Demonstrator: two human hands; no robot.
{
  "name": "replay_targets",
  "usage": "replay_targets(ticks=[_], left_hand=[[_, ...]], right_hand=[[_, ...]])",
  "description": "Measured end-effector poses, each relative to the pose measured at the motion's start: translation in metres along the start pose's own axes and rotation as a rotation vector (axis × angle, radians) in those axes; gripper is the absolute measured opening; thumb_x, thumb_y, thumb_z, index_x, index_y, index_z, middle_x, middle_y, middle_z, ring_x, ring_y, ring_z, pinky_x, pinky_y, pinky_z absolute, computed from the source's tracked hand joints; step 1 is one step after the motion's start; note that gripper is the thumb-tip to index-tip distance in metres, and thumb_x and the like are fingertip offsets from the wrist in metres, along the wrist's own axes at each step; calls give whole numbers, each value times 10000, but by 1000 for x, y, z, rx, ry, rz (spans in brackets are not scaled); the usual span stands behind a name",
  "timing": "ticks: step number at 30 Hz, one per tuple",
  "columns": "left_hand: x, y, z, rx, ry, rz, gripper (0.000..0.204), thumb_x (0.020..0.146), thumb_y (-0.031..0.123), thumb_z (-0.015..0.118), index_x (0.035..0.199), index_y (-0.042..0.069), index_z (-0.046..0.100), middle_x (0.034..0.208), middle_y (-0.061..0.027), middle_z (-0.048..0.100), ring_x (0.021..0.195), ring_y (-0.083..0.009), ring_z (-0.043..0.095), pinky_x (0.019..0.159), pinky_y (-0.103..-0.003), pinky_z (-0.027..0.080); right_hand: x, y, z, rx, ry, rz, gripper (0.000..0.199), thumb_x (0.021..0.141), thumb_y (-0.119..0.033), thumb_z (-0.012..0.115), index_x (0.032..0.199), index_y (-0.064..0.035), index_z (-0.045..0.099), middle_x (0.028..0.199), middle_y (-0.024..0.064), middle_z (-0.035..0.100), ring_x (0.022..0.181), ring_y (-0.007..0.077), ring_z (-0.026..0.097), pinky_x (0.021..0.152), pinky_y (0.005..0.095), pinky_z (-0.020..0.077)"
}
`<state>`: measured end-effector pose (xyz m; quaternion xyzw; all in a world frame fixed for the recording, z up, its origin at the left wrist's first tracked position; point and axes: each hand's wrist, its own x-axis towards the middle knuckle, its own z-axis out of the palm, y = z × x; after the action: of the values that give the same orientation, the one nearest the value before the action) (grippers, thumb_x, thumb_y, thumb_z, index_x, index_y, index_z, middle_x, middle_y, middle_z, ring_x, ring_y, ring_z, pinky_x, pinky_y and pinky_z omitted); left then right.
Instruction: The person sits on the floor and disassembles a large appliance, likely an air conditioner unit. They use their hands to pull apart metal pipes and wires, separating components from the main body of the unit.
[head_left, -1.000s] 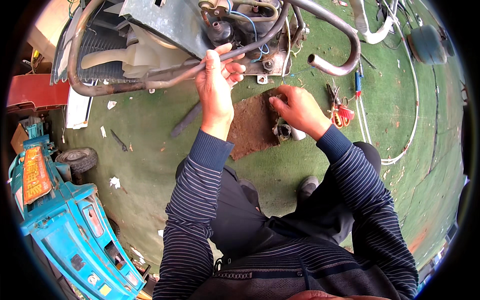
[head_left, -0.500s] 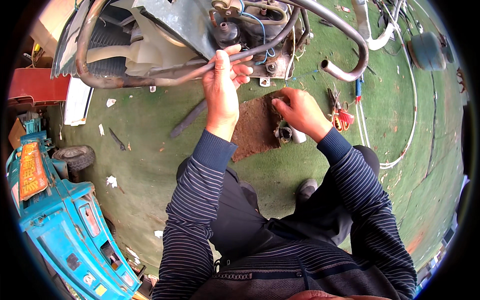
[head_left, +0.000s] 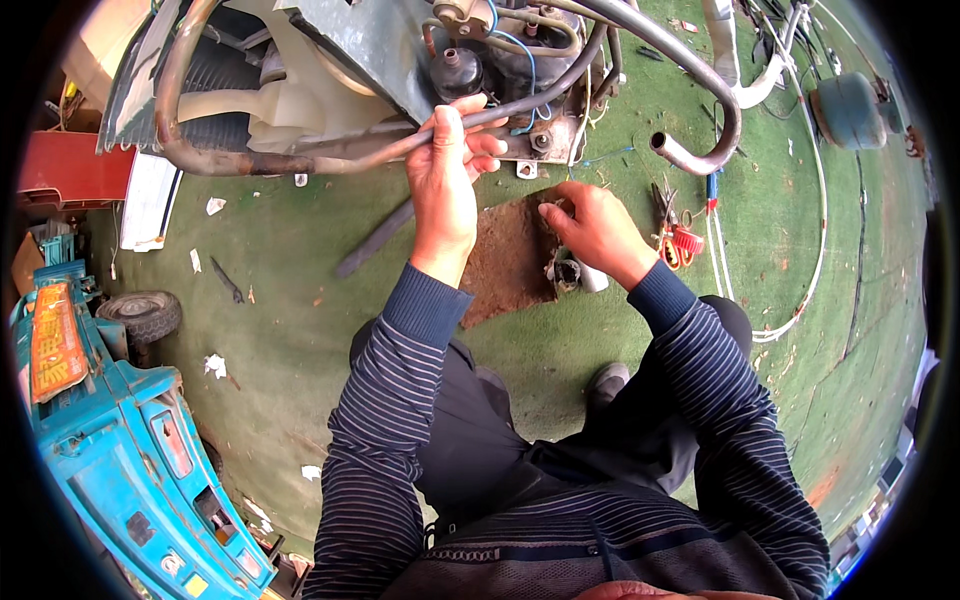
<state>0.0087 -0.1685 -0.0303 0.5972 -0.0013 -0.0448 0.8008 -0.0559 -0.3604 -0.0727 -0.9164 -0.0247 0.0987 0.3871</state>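
My left hand (head_left: pixel 445 180) is closed round a long bent metal pipe (head_left: pixel 300 163), thumb on top and fingers curling from beneath. The pipe is brownish at its left and grey toward its hooked, open end at the right. My right hand (head_left: pixel 592 228) has its fingers curled together over the far right corner of a rusty brown plate (head_left: pixel 505 262); whatever the fingertips pinch is hidden. Just below that hand, a white roll (head_left: pixel 592 279) and a dark, hollow piece (head_left: pixel 564 272) lie against the plate's edge.
Beyond the pipe stands an opened appliance with a pale fan (head_left: pixel 275 108), a sheet-metal panel (head_left: pixel 365 55) and a black canister (head_left: pixel 457 72). Pliers and a red-handled tool (head_left: pixel 683 243) lie right. A blue vehicle body (head_left: pixel 135 470) fills the lower left; a teal tank (head_left: pixel 852 107) stands far right.
My right hand has shifted very slightly left, its fingers still curled. My left hand keeps its hold on the pipe, and the whole view has tilted a little.
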Motion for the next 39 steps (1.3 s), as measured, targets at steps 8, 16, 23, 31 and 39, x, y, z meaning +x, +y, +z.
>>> replay_targets(ticks=[8, 16, 23, 31, 39], left_hand=[[-2, 3, 2, -51, 21, -25, 579, 1089, 535, 430, 1320, 29, 592, 1111, -108, 712, 856, -119, 651, 724, -254, 518], [-5, 10, 18, -151, 133, -33, 413, 984, 163, 498, 1372, 33, 559, 1203, -113, 691, 879, -124, 661, 722, -275, 535], [-8, -3, -14, -105, 404, 4, 366, 985, 60, 524, 1343, 23, 589, 1095, -84, 704, 810, -110, 655, 599, -239, 505], [-17, 14, -20, -83, 402, 356, 340, 1032, 198, 476, 1303, 24, 583, 1150, -116, 693, 950, -168, 659, 746, -286, 499], [-29, 30, -34, 55, 212, 519, 494, 1086, 443, 464, 1234, -12, 588, 1176, -145, 700, 1020, -186, 669, 820, -289, 486]], right_hand=[[10, -7, -1, 129, 87, -11, 303, 958, -277, 666, 1013, 18, 710, 795, 248, 696, 741, 400, 700, 709, 482, 535], [38, -23, -15, 871, 217, 64, 326, 1067, -276, 582, 1223, -3, 668, 973, 52, 726, 822, 97, 665, 677, 242, 527], [45, -29, -5, 1139, 198, 99, 315, 1083, -237, 545, 1274, -10, 652, 1099, 109, 738, 949, 169, 726, 741, 279, 591], [105, -61, 31, 1991, 114, -34, 469, 1079, -354, 504, 1419, -30, 507, 1438, 156, 590, 1346, 320, 556, 1013, 421, 536], [134, -84, 31, 2346, 102, -405, 431, 925, -326, 644, 1234, -30, 701, 1476, 173, 578, 1457, 343, 441, 1102, 495, 471]])
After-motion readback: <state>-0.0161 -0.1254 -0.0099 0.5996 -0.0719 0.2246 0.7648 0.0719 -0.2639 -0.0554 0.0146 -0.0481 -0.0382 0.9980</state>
